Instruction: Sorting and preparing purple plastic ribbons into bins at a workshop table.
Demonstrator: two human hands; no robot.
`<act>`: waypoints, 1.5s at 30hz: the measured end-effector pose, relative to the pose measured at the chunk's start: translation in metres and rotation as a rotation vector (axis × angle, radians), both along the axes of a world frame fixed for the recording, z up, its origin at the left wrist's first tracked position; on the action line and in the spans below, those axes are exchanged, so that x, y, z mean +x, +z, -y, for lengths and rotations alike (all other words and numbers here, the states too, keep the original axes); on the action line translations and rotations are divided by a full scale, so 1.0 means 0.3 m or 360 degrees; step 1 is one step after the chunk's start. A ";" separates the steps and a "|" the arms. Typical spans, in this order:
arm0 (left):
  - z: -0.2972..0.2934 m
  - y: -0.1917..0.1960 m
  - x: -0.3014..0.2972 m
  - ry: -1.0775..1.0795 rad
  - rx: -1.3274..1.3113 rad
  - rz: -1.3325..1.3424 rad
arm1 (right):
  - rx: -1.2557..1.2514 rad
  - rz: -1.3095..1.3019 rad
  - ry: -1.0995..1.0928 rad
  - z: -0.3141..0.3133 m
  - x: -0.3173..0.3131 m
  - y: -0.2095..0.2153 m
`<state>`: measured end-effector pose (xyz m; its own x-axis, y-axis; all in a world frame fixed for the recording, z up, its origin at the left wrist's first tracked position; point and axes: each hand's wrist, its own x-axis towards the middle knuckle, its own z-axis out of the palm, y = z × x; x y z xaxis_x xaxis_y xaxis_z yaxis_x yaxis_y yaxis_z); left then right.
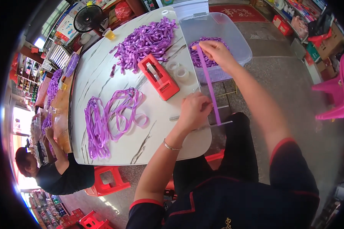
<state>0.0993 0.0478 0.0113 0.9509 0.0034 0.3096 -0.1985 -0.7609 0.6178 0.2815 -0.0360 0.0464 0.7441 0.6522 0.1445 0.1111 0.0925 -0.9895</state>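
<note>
My right hand (pixel 214 53) is raised over the clear plastic bin (pixel 237 42), pinching the upper end of a purple ribbon (pixel 208 82). That ribbon runs taut down to a thin metal rod (pixel 226 122) jutting past the table's right edge. Beside the rod, at the table edge, is my left hand (pixel 196 110), its fingers curled together; whatever lies between them is hidden. Left of it lie loose long purple ribbons (pixel 97 126) in looped bundles. A red tape dispenser (pixel 158 78) stands farther back, next to some clear tape rolls (pixel 181 72).
A heap of folded purple ribbons (pixel 147 44) covers the table's far part, and more lie inside the bin. A cup of yellow drink (pixel 109 34) and a black fan (pixel 88 19) stand far left. Another person (pixel 57 164) works at a wooden table. Pink plastic chairs (pixel 338 89) stand right.
</note>
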 end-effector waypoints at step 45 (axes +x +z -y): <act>0.009 0.010 0.005 -0.0002 -0.0153 -0.0095 | -0.0271 -0.0550 -0.0102 0.217 -0.294 -0.338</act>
